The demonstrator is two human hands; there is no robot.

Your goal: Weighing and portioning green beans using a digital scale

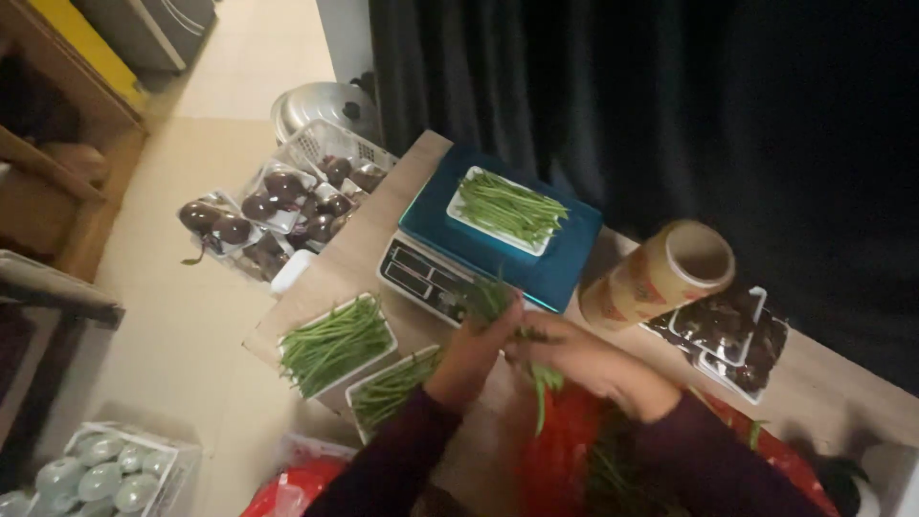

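head view, one entry. centre of the frame, low: my left hand (476, 347) closed around a small bunch of green stalks (490, 299), its tips standing just in front of the scale; my right hand (586, 362) meets it from the right, fingers curled on more of the same stalks, some hanging down toward the red bag (560, 450) at the bottom centre, which seems to hold the loose supply. above the hands, centre: a weighing scale (450, 278) with a blue platform, bearing a white tray of green stalks (507, 208), already filled. left of the hands, on the wooden table (364, 239): two more white trays of the same greens, the larger one (335, 347) at the table's corner, the second (394, 386) just beside it and partly hidden by my left forearm. right of centre: a roll of cling film (661, 273) lying tilted, and beyond it dark packed trays (732, 335), contents too dim to tell. upper left, on the floor: packs of dark round produce (258, 215) and a white basket (340, 148). lower left corner: a crate of pale green round items (100, 474). step in hand, as i judge it: gathering and evening a portion of stalks between both hands. the next move would call for a steady two-handed hold so the bunch stays aligned.
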